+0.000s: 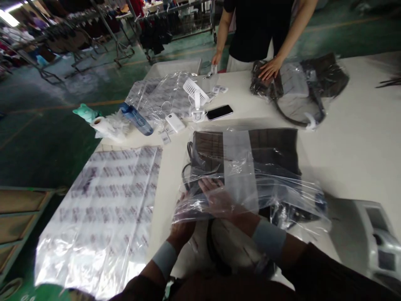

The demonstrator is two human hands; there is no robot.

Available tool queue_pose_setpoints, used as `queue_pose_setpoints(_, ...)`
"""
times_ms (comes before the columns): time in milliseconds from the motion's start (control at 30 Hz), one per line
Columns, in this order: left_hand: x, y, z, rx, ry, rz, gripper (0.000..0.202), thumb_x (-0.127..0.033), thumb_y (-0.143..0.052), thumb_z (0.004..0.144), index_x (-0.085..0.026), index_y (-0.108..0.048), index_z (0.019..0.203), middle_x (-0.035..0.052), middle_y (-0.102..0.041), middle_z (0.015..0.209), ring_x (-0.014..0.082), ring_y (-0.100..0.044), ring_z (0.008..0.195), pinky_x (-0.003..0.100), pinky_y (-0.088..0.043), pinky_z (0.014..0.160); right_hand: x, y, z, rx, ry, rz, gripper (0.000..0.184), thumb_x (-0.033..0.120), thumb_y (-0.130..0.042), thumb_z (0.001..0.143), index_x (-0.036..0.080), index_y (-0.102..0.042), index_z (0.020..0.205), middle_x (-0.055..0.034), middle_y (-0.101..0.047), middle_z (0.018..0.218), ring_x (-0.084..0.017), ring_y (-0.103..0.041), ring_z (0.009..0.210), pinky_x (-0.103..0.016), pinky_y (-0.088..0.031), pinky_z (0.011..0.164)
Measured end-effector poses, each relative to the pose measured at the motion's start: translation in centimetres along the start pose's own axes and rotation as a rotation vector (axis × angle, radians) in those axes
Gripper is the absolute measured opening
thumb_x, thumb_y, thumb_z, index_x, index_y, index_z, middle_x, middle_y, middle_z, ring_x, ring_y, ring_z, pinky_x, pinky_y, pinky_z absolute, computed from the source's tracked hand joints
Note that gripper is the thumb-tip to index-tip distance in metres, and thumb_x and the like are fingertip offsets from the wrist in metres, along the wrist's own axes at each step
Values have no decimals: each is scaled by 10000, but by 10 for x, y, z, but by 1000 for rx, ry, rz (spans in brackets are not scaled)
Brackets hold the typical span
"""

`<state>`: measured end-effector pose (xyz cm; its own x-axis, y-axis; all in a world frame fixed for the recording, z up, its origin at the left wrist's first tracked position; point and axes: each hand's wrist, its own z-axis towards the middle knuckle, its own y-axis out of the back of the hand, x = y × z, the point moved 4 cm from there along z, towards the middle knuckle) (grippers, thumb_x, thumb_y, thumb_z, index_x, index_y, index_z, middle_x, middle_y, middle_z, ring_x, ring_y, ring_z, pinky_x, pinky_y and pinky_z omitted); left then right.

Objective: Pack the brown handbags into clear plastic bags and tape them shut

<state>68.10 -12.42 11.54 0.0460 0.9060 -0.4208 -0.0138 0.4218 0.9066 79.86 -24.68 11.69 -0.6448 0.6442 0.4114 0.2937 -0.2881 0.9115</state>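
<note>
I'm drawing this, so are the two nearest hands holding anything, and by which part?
The right hand is spread against clear plastic, gripping nothing visible. The left hand is at the plastic's left edge; whether it pinches it, I can't tell.

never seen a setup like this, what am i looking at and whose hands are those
There is no machine here. This single picture comes from a camera on a person's head, looking forward and down. The two bare hands nearest you are theirs: the left hand and the right hand, both showing through clear plastic. The right lies flat with fingers spread; whether the left pinches anything, I cannot tell. Just beyond is a dark brown item with a pale band across it. On the white table also lie printed plastic sheeting, a blue bottle and a black phone. Across the table, another person's hand rests on a dark wrapped bundle.
</note>
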Motion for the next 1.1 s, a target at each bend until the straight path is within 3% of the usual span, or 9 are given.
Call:
queue_pose_setpoints(100,3,-10,-45,27,-59,163,374,-240,-422,881,-208,-538,1236,125,-498,1318,318,-365,1291,519,-383,996,16,-17,-28,-12,-1,17,633,387,-456,800,283,-323,1411,-80,-277,1458,-235,-271,1350,-511,-205,1098)
queue_pose_setpoints(267,10,-27,-94,11,-19,354,551,-453,-541,820,-137,-510,1271,197,-582,1183,354,-529,1100,566,-350,972,18,-19,-18,-91,-37,-13,572,315,-359,863,248,-289,1427,-82,-312,1450,-235,-232,1366,-502,-99,1121)
queue_pose_setpoints(433,5,-29,-92,119,-65,401,681,-554,-531,795,-220,-390,1371,158,-513,1308,365,-474,1175,602,-271,995,-1,-19,12,-124,-62,-43,568,282,-389,877,92,-306,1405,-166,-292,1450,-294,-242,1349,-546,-59,1091)
queue_pose_setpoints(533,0,-24,-86,178,-67,397,666,-522,-514,818,-264,-322,1401,124,-444,1381,367,-421,1229,624,-240,999,-7,-13,23,-160,-42,-57,607,340,-423,889,85,-258,1415,-149,-278,1464,-261,-235,1347,-494,-67,1098)
queue_pose_setpoints(633,-1,-22,-85,191,-50,368,658,-530,-480,835,-278,-288,1412,111,-387,1423,366,-367,1271,634,-213,1007,-7,-4,13,-171,-40,-83,575,365,-435,900,89,-310,1388,-132,-331,1444,-251,-251,1335,-469,-102,1091)
queue_pose_setpoints(733,-1,-21,-87,181,-40,319,660,-577,-428,843,-290,-273,1416,95,-355,1445,360,-334,1294,646,-185,1016,-4,2,-30,-174,-77,-118,526,371,-420,907,89,-388,1349,-147,-345,1433,-274,-249,1335,-475,-134,1079)
queue_pose_setpoints(867,-1,-19,-90,175,-66,266,694,-625,-386,838,-277,-258,1425,108,-305,1469,360,-273,1328,645,-175,1022,-8,8,-131,-179,-179,-229,530,419,-435,889,114,-444,1322,-154,-380,1411,-293,-283,1322,-481,-195,1064)
queue_pose_setpoints(967,2,-14,-93,176,-113,253,699,-638,-401,825,-284,-280,1416,99,-293,1476,360,-253,1337,641,-196,1015,-14,9,-205,-140,-254,-360,464,359,-429,895,135,-479,1299,-142,-426,1383,-276,-319,1312,-477,-228,1056)
queue_pose_setpoints(1100,11,-1,-103,173,-171,241,689,-623,-445,813,-260,-342,1389,96,-309,1469,346,-254,1339,589,-206,1041,-13,7,-267,-127,-335,-465,390,297,-398,908,176,-524,1258,-102,-437,1382,-275,-360,1289,-496,-258,1031)
